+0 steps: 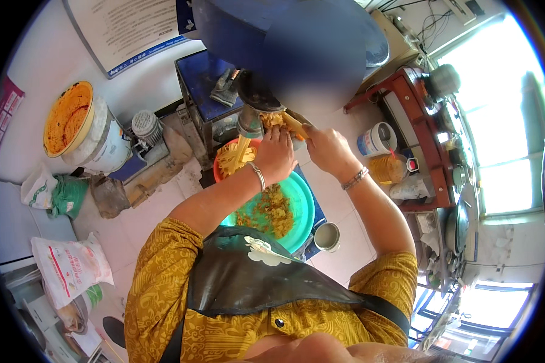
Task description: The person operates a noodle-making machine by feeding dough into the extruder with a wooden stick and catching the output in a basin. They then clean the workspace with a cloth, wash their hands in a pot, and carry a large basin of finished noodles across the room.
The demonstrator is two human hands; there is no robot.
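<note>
My left hand (277, 154) reaches to the mouth of a metal extruding machine (249, 121), its fingers stretched out over crumbly yellow-orange mash (272, 119). In my right hand (328, 151) is a wooden stick (297, 124), closed in the fist and slanting toward the same mash. Pale yellow strips (236, 158) hang from the machine's spout and pile in a red basin (217, 173). Nearer to me, a green basin (307, 209) holds more loose crumbly mash (277, 212). My left forearm passes above its left side.
A blue metal stand (203, 85) is beside the machine. An orange-filled basin (69, 118) rests on a white bucket (106, 145) at the left, by a motor (146, 125). A metal pot (327, 236) stands right of the green basin. A red-brown table (418, 121) lines the right.
</note>
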